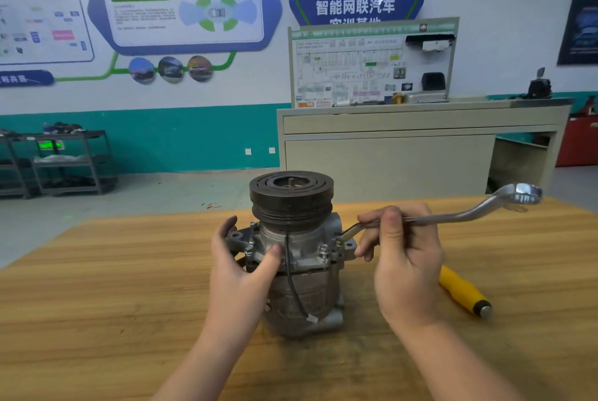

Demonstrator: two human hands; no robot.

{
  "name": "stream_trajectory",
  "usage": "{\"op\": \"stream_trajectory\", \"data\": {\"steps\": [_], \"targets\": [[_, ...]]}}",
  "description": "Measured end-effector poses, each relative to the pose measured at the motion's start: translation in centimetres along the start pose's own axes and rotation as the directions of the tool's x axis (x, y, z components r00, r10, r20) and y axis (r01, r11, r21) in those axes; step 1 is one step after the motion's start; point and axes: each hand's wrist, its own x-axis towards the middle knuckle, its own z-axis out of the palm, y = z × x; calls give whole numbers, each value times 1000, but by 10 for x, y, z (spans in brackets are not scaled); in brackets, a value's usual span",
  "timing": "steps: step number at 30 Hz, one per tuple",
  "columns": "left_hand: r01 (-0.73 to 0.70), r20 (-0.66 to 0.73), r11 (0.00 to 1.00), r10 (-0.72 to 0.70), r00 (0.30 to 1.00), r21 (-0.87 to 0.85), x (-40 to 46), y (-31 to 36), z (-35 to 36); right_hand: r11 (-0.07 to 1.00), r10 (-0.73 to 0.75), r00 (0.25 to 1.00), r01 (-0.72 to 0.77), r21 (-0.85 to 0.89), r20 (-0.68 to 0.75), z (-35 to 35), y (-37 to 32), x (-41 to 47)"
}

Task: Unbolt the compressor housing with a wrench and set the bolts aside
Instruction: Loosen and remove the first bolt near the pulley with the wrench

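Room: workshop wall is showing blue and green posters above a teal band, with a beige cabinet (417,141) standing behind and dark shelving carts (64,161) sitting at far left.
Worktop: wooden worktop (113,287) is filling the lower half of the view and carrying everything below.
Compressor: grey metal compressor (301,271) is standing upright at the middle of the worktop, its dark grooved pulley (291,196) facing up and a black cable (293,281) hanging down its front.
Left hand: left hand (239,268) is wrapping around the compressor's left side, thumb pressing on the front of the housing and fingers curling behind a mounting ear, so this grip is closed on the compressor.
Right hand: right hand (401,258) is pinching the shaft of the wrench between thumb and fingers, just right of the compressor, so this grip is closed on the tool.
Wrench: silver offset ring wrench (453,216) is reaching from a bolt on the housing's right flange out to the right, its free ring end raised above the worktop.
Yellow-handled tool: yellow-handled tool (466,293) is lying on the worktop right of the right hand, partly hidden by it.
Bolts: bolts (323,251) are standing in the housing flange, heads raised.
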Motion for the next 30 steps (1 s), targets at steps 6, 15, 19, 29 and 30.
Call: {"op": "stream_trajectory", "data": {"steps": [6,15,19,29,30], "targets": [[19,15,1000,-19,1000,-21,4,-1,-3,897,-325,907,386,-217,269,8,-2,-11],[272,-23,618,-425,905,-738,18,6,-18,974,-163,984,173,-147,76,3,6,-6],[352,322,-50,-539,778,-935,28,7,-39,978,-152,983,164,-127,102,3,10,-9],[272,349,-220,-629,694,-937,28,7,-41,999,-53,990,54,6,-131,21,5,-13],[278,352,-218,-623,698,-936,28,7,-41,997,40,974,-25,70,-223,21,7,-9]]}}
